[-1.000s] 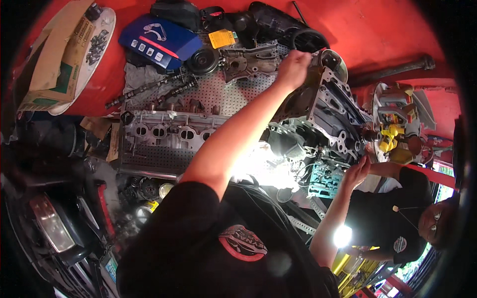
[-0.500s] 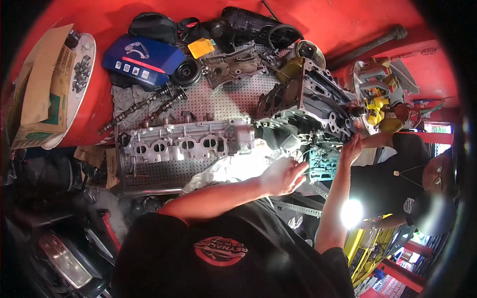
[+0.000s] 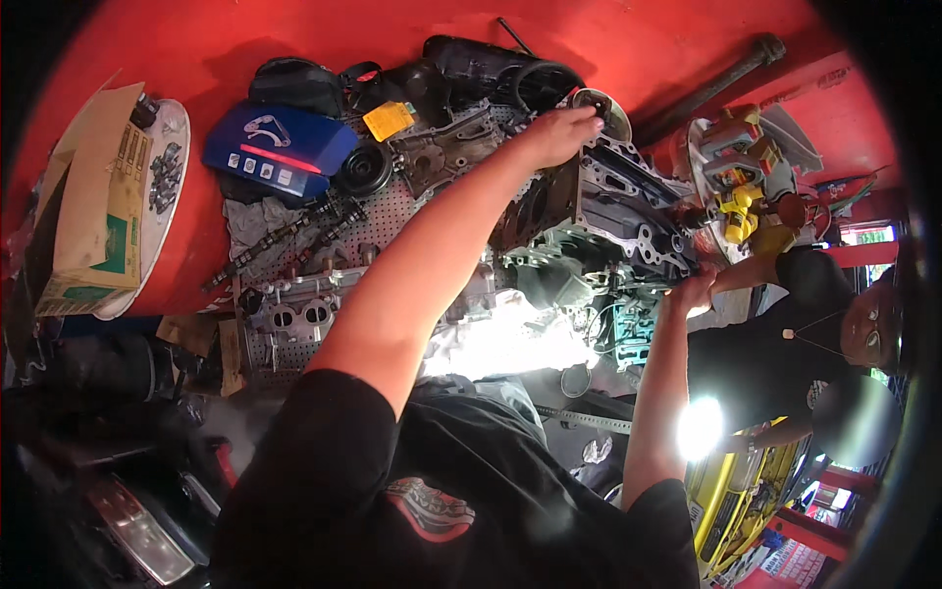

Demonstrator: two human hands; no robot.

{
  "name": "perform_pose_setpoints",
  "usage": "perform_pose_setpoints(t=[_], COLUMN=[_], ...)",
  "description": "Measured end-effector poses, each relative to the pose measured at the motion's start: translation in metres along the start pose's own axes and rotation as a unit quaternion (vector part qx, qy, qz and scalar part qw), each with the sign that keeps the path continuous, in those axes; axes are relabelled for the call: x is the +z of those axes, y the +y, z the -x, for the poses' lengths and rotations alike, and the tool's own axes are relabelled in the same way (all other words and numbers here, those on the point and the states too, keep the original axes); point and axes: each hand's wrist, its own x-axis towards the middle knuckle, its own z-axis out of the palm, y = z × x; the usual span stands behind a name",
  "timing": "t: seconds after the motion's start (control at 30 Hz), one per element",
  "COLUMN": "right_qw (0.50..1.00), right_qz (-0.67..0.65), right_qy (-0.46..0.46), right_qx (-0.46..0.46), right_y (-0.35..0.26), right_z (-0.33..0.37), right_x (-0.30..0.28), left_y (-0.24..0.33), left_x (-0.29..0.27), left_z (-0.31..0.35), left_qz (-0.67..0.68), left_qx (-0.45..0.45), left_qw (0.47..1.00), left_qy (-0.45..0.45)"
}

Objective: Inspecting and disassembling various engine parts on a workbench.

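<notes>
I'm resting my left hand (image 3: 561, 133) flat and open on top of the engine block (image 3: 608, 211), while my right hand (image 3: 695, 292) is gripping its lower edge. The cylinder head (image 3: 294, 314) is already off, left of the block, so plenty's left.

Floor (image 3: 245, 39): painted red, strewn with engine parts.
Cardboard box (image 3: 93, 211): lay at far left, over a white tray.
White tray (image 3: 177, 177): held small dark fasteners.
Blue case (image 3: 280, 147): rested flat beside a black pulley (image 3: 365, 169).
Cylinder head (image 3: 289, 319): sat on a perforated metal sheet.
Chains (image 3: 280, 240): stretched across grey rags.
Long steel bar (image 3: 711, 83): lay at upper right.
</notes>
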Motion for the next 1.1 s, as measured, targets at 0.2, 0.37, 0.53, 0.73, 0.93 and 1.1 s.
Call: perform_pose_setpoints(t=[0.2,0.37,0.53,0.73,0.93,1.1], right_qw=[0.999,0.997,0.992,0.982,0.987,0.994], right_qz=[0.041,0.054,0.115,0.172,0.152,0.066], right_qy=[-0.003,-0.021,-0.034,-0.053,-0.045,-0.087], right_qx=[-0.034,-0.046,-0.026,-0.054,-0.019,-0.032], right_y=[0.004,0.001,0.003,0.003,-0.019,-0.005], right_z=[-0.002,-0.001,-0.013,-0.022,0.001,-0.008], right_x=[-0.011,-0.008,-0.012,-0.013,0.000,-0.004], left_y=[-0.023,-0.017,-0.010,-0.003,0.003,0.007], left_x=[0.025,0.023,0.027,0.025,0.028,0.028], left_z=[-0.018,-0.018,-0.008,0.008,0.019,0.020], left_qz=[-0.015,-0.026,-0.113,-0.105,-0.102,-0.100], left_qx=[0.007,-0.035,-0.053,-0.053,-0.080,-0.102], left_qw=[0.999,0.998,0.992,0.993,0.991,0.989], left_qy=[-0.043,-0.050,0.001,0.005,0.022,0.027])
